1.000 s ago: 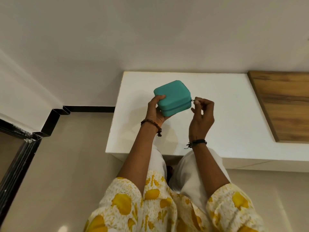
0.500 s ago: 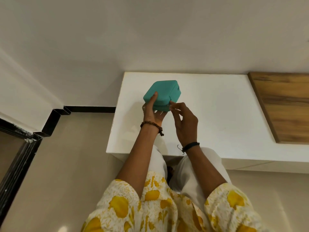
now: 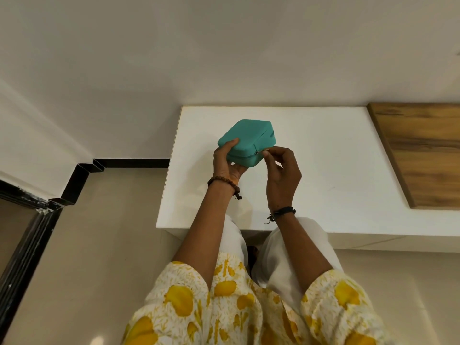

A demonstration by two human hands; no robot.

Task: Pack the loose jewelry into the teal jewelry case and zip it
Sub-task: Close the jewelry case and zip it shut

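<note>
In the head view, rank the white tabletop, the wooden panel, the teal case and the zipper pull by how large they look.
1. white tabletop, largest
2. wooden panel, cut off at the right edge, so only its visible part is ranked
3. teal case, held above the table and nearer the camera, so it looks bigger than it would lying down
4. zipper pull, smallest

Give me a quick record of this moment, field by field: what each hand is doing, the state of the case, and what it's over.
left hand: grips the teal jewelry case, held above the table
right hand: pinches the zipper pull
case lid: down
surface below: white table
loose jewelry: none in view
</note>
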